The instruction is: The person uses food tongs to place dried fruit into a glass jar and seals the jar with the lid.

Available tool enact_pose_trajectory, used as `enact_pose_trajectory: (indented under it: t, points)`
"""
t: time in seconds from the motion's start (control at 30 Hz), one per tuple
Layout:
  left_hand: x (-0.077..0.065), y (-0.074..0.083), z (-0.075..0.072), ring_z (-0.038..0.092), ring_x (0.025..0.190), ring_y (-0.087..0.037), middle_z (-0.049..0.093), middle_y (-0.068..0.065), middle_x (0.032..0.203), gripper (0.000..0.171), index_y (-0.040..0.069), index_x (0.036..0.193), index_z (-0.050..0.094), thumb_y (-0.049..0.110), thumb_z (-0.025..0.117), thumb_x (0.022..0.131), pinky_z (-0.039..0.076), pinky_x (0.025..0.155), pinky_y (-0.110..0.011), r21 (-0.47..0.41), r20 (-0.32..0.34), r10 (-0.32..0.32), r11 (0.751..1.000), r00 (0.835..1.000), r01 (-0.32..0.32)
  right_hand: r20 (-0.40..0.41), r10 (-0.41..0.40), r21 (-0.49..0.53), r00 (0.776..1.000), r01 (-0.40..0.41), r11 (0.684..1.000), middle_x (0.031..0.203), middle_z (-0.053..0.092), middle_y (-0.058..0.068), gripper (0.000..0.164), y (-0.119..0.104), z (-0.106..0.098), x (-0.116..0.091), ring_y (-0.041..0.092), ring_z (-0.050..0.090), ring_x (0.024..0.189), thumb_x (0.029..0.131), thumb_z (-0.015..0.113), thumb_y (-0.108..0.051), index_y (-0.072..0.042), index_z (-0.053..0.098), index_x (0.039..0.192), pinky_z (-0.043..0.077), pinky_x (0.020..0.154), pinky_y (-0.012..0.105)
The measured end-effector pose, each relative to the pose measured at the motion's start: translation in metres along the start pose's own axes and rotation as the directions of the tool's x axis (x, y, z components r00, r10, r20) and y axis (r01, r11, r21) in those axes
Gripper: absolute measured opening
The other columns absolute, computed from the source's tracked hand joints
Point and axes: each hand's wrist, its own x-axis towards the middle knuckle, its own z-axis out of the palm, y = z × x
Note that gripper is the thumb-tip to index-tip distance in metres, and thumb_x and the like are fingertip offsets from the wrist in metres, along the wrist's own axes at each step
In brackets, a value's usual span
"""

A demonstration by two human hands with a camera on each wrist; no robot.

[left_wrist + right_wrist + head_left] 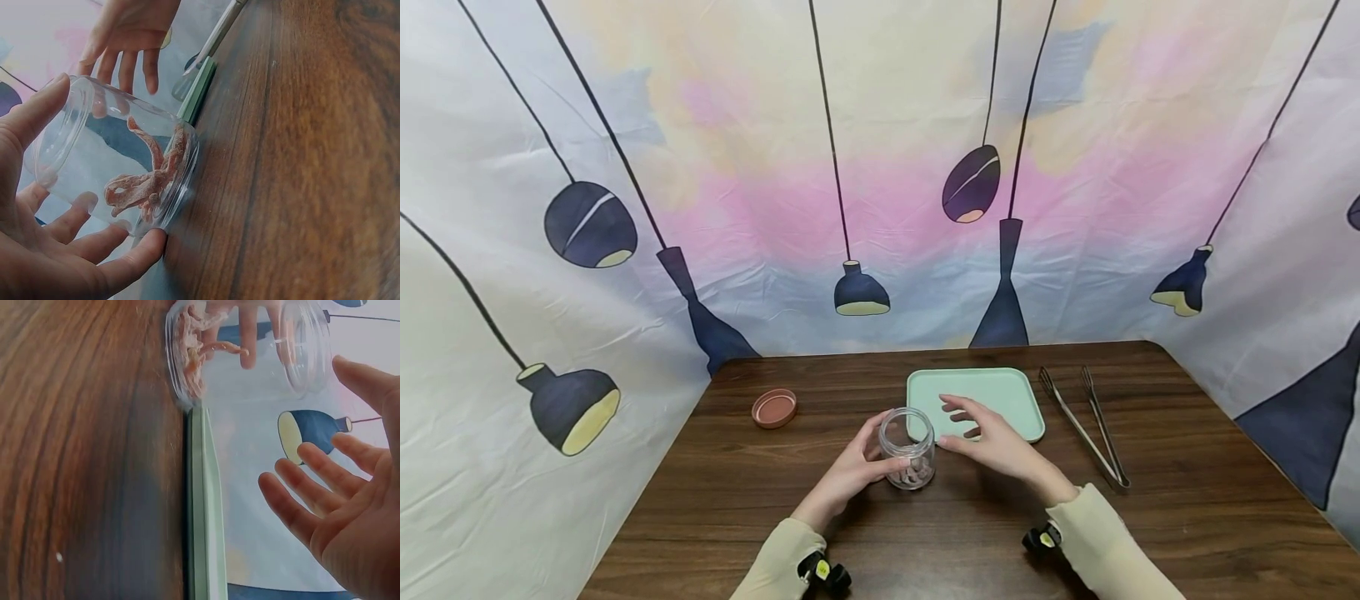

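Observation:
A clear open-topped jar (919,468) stands on the table with several wrinkled pinkish-brown dried strips (153,181) at its bottom. My left hand (852,468) grips the jar from the left, thumb on the near side near the rim and fingers round the far side. To the jar's right, my right hand (996,446) hovers with its fingers spread, holding nothing. In the right wrist view its fingers are apart from the glass. A pale green tray (981,385) lies just behind the jar, partly under the right hand in the head view.
A round reddish-brown lid (774,408) rests on the dark wooden table (730,492), left of the jar. Metal tongs (1078,427) lie spread to the right of the tray. A cloth printed with lamps (775,208) hangs behind the table.

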Motion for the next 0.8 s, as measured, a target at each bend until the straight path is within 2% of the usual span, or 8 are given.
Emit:
enact_pose_trajectory:
  t: [0.27, 0.4, 0.57, 0.8]
  points:
    - [0.002, -0.001, -0.001, 0.035, 0.144, -0.038, 0.033, -0.015, 0.159, 0.080, 0.024, 0.157, 0.033, 0.025, 0.078, 0.091, 0.047, 0.099, -0.051, 0.011, 0.000, -0.012, 1.000, 1.000, 0.012, 0.070, -0.007, 0.034, 0.998, 0.004, 0.999, 0.148, 0.050, 0.013, 0.077, -0.005, 0.013, 0.001, 0.036, 0.056, 0.126, 0.090, 0.076, -0.041, -0.014, 0.042, 0.153, 0.051, 0.094, 0.049]
    - [0.001, -0.001, -0.001, 0.036, 0.144, -0.037, 0.034, -0.013, 0.158, 0.079, 0.024, 0.156, 0.033, 0.025, 0.078, 0.091, 0.047, 0.099, -0.051, 0.012, -0.005, -0.019, 1.000, 1.000, 0.020, 0.091, -0.003, 0.035, 0.996, 0.000, 0.999, 0.152, 0.046, 0.008, 0.079, -0.006, 0.020, 0.003, 0.029, 0.056, 0.126, 0.090, 0.077, -0.044, -0.014, 0.041, 0.154, 0.052, 0.093, 0.043]
    - [0.001, 0.000, -0.001, 0.038, 0.143, -0.037, 0.036, -0.014, 0.157, 0.079, 0.024, 0.156, 0.033, 0.025, 0.078, 0.091, 0.048, 0.099, -0.050, 0.013, 0.001, -0.019, 1.000, 1.000, 0.019, 0.084, 0.000, 0.027, 0.996, -0.002, 1.000, 0.153, 0.044, 0.005, 0.081, -0.006, 0.027, 0.005, 0.025, 0.056, 0.126, 0.089, 0.077, -0.044, -0.013, 0.040, 0.155, 0.053, 0.092, 0.040]
    - [0.001, -0.001, -0.002, 0.037, 0.143, -0.037, 0.033, -0.013, 0.159, 0.079, 0.024, 0.157, 0.032, 0.024, 0.077, 0.092, 0.047, 0.099, -0.050, 0.013, 0.006, -0.013, 1.000, 1.000, 0.013, 0.072, 0.002, 0.056, 0.997, -0.006, 0.998, 0.154, 0.041, 0.008, 0.086, -0.004, 0.035, 0.005, 0.028, 0.055, 0.126, 0.089, 0.078, -0.042, -0.013, 0.035, 0.157, 0.054, 0.090, 0.040]
